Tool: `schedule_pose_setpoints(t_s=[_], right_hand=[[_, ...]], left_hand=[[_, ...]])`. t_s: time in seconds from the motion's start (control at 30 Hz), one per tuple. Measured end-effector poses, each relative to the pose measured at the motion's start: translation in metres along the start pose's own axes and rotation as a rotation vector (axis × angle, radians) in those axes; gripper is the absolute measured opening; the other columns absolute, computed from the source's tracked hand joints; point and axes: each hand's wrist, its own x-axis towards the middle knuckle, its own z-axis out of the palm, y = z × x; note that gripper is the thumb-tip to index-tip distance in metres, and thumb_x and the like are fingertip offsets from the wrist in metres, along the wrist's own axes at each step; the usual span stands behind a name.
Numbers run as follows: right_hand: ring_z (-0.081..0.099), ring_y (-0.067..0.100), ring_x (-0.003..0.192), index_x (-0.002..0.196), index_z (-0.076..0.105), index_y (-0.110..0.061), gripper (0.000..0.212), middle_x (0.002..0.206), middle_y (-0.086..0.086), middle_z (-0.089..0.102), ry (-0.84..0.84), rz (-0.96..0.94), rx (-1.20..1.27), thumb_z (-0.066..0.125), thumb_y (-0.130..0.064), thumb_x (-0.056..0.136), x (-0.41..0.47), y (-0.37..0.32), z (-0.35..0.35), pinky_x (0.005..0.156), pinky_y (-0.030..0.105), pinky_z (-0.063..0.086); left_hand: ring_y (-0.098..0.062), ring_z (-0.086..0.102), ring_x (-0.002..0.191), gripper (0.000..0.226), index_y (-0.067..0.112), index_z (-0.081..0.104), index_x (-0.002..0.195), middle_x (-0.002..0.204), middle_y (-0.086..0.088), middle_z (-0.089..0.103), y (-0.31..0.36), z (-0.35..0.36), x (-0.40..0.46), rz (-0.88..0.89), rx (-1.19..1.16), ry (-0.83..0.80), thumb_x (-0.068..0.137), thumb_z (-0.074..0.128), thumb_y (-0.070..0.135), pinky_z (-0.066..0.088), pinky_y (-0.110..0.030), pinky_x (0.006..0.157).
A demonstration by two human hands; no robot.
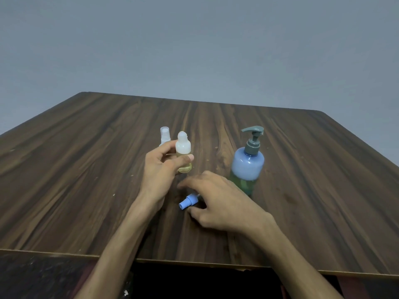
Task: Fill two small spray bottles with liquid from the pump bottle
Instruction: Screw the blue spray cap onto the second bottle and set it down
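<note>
Two small spray bottles on show: frosted bottle (pixel 183 155), capless, yellowish liquid low inside, pinched upright in your left hand (pixel 160 169); second bottle (pixel 165 137) capped, behind those fingers. Your right hand (pixel 216 201) spread loose over blue spray cap (pixel 187 202) lying on bench (pixel 86 169). Pump bottle (pixel 247 164) upright just right of hands.

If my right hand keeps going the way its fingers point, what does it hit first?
Probably the blue spray cap lying on the table just under the right hand's fingertips; depth is hard to judge, so they may already touch.
</note>
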Motion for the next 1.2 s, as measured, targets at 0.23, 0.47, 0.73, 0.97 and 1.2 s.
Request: schedule_pose_setpoints(t_s=[0.23,0.47,0.73,0.97,1.2], right_hand=[[0.060,0.008,0.082,0.107,0.076,-0.025,0.017,0.094,-0.012,0.072,0.168,-0.050,0.070,0.077,-0.027,0.091,0.003,0.013,0.006,0.074,0.028,0.048],[0.078,0.019,0.089,0.115,0.075,-0.017,0.024,0.103,0.002,0.081,0.845,-0.043,0.675,0.081,-0.008,0.094,-0.003,-0.016,-0.060,0.079,0.028,0.063],[0.081,0.026,0.092,0.113,0.075,-0.002,0.021,0.099,0.014,0.080,0.943,-0.040,0.765,0.081,-0.009,0.095,0.035,-0.017,-0.104,0.085,0.042,0.067],[0.079,0.016,0.087,0.109,0.078,-0.012,0.017,0.096,0.002,0.080,0.876,0.046,0.706,0.085,-0.014,0.093,0.041,-0.009,-0.082,0.084,0.037,0.067],[0.080,0.011,0.087,0.107,0.079,-0.015,0.015,0.094,-0.004,0.081,0.762,0.115,0.684,0.085,-0.015,0.093,0.043,-0.005,-0.058,0.082,0.032,0.067]], left_hand=[[-0.022,0.060,0.084,0.032,0.012,0.080,0.107,0.084,-0.009,0.062,-0.004,0.003,0.001,0.016,0.018,-0.015,0.076,0.083,0.018,0.062,-0.050,0.087],[-0.021,0.063,0.085,0.030,0.018,0.082,0.101,0.084,-0.007,0.066,-0.003,0.004,-0.001,0.011,0.026,-0.019,0.071,0.084,0.014,0.062,-0.048,0.089],[-0.014,0.064,0.080,0.031,0.026,0.084,0.098,0.079,0.009,0.069,0.002,0.007,-0.006,0.023,0.055,-0.072,0.070,0.084,0.015,0.063,-0.043,0.085],[-0.018,0.065,0.083,0.033,0.027,0.084,0.099,0.081,0.011,0.071,0.004,0.008,-0.007,0.026,0.051,-0.066,0.068,0.084,0.014,0.063,-0.043,0.084],[-0.017,0.067,0.084,0.037,0.024,0.085,0.105,0.087,0.005,0.075,0.005,0.008,-0.008,0.041,0.042,-0.064,0.070,0.084,0.013,0.064,-0.042,0.083]])
